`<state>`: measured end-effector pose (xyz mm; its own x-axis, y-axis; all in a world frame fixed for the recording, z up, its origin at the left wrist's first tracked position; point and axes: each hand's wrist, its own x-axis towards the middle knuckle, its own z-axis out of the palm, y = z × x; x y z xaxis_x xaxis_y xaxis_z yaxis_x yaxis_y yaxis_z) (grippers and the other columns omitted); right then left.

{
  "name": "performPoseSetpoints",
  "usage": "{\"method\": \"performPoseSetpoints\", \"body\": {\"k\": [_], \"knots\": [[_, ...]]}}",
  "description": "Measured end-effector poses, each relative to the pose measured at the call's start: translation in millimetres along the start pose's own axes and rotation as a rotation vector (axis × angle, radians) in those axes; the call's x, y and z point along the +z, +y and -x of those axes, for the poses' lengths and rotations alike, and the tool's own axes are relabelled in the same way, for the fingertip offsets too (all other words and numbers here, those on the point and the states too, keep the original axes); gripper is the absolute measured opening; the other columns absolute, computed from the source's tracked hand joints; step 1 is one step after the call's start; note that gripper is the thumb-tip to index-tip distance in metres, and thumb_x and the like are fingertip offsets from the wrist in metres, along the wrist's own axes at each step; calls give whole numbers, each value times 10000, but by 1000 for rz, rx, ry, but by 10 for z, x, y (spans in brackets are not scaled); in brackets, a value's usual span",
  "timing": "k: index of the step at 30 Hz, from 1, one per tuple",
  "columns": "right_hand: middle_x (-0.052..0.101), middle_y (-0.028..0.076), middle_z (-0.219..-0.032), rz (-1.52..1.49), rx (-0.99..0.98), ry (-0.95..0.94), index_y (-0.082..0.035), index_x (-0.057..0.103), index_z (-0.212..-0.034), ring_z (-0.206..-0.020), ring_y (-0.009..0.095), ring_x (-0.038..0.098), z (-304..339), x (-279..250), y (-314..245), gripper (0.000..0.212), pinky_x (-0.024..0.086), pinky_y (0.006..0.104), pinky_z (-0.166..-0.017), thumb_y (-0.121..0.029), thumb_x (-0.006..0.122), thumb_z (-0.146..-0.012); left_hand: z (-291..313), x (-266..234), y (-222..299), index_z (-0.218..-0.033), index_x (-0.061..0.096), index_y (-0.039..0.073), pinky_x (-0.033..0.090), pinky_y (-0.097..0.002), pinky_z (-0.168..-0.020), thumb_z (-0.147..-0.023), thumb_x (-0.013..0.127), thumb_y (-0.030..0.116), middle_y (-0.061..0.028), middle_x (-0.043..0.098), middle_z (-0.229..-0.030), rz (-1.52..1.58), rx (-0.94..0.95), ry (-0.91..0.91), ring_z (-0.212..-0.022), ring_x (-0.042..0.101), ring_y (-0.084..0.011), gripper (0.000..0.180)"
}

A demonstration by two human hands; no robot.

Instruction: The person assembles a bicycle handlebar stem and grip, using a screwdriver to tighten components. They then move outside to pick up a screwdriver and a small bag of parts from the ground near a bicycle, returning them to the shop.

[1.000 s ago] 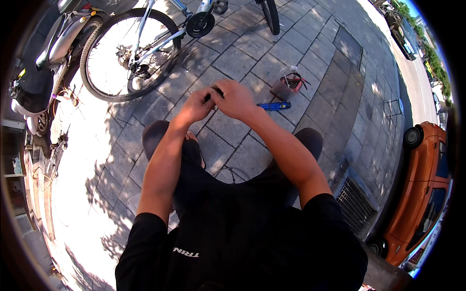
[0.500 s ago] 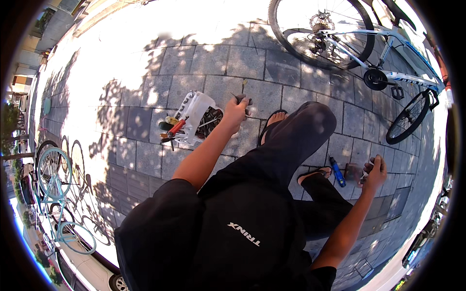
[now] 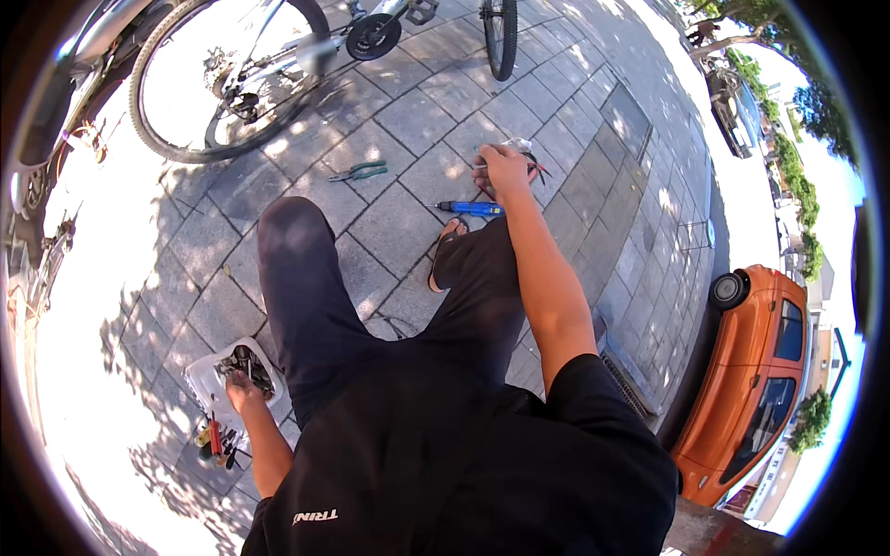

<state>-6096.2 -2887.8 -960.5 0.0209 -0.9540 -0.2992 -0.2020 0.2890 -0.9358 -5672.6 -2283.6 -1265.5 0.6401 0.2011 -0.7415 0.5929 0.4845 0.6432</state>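
**Reach divided between a white bin (image 3: 206,380) at left and a small container (image 3: 519,145) ahead at right**

Step in hand: judged from the pose, sorting or picking among small parts. The white bin, the larger of the two vessels, stands on the paving (image 3: 389,222) outside the person's left knee (image 3: 297,218). The left hand (image 3: 244,392) is at its near side, fingertips down among the dark metal pieces (image 3: 255,363); whether they grip one cannot be told. The small container stands ahead on the right, largely covered by the right hand (image 3: 505,173), whose fingers are bent and drawn close together; whether anything sits between them cannot be told.

Next move, in this report's judgement: a pick from the white bin calls for parting one piece from the heap by fingertip and lifting it straight up past the rim. The wide spread of the arms suits looking to one side at a time.

Surroundings: an orange car (image 3: 742,380) is parked at right. A bicycle (image 3: 374,37) stands upright ahead, well apart from both hands. A blue driver (image 3: 471,208) lies near the right hand, by the person's right foot (image 3: 451,227). Green-handled pliers (image 3: 360,171) lie between bicycle and knees. A red-handled tool (image 3: 215,437) is beside the white bin.

Obstructions: the left leg stands between the two vessels; the right hand screens the small container's contents.
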Motion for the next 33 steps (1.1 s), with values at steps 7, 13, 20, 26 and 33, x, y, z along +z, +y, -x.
{"method": "performPoseSetpoints", "body": {"k": [7, 13, 20, 26, 33], "knots": [[719, 77, -901, 96, 93, 55, -4, 702, -1136, -634, 170, 693, -317, -446, 159, 274, 533, 312, -512, -193, 666, -941, 343, 401, -177, -962, 594, 7, 598, -268, -663, -1013, 553, 75, -125, 655, -1019, -377, -90, -52, -879, 684, -214, 94], [734, 204, -739, 1001, 105, -13, 28, 755, -980, -650, 284, 734, -1176, -921, 947, 283, 594, 412, -628, -194, 628, -858, 949, 1234, -19, -1243, 603, 78, 398, -248, -529, -1008, 601, 173, -52, 644, -1080, -397, -22, -254, -789, 602, -162, 254], [699, 271, -1240, 1191, 174, -21, -27, 741, -1185, -1186, 437, 669, -1494, -1084, 978, 358, 543, 492, -1006, -166, 617, -879, 3322, 3680, 206, -1427, 503, 4, 448, -264, -631, -1020, 646, 172, -100, 656, -1154, -316, 563, -703, -782, 593, -135, 463], [647, 296, -1332, 1147, 3, 73, 16, 563, -1379, -1253, 450, 621, -2300, -1293, 1490, 530, 515, 507, -1029, -196, 633, -897, 4162, 4856, -895, -1359, 518, -29, 495, -249, -576, -1031, 627, 94, -112, 663, -1066, -435, 742, -1188, -723, 637, -111, 367], [679, 320, -1186, 736, 89, 34, 106, 585, -1270, -1022, 456, 694, -2939, -1201, 1766, 507, 547, 512, -840, -182, 693, -867, 4273, 4748, -1190, -1407, 568, 88, 524, -306, -637, -951, 723, 172, -49, 694, -999, -1150, 1078, -1489, -675, 617, -148, 489]]}}
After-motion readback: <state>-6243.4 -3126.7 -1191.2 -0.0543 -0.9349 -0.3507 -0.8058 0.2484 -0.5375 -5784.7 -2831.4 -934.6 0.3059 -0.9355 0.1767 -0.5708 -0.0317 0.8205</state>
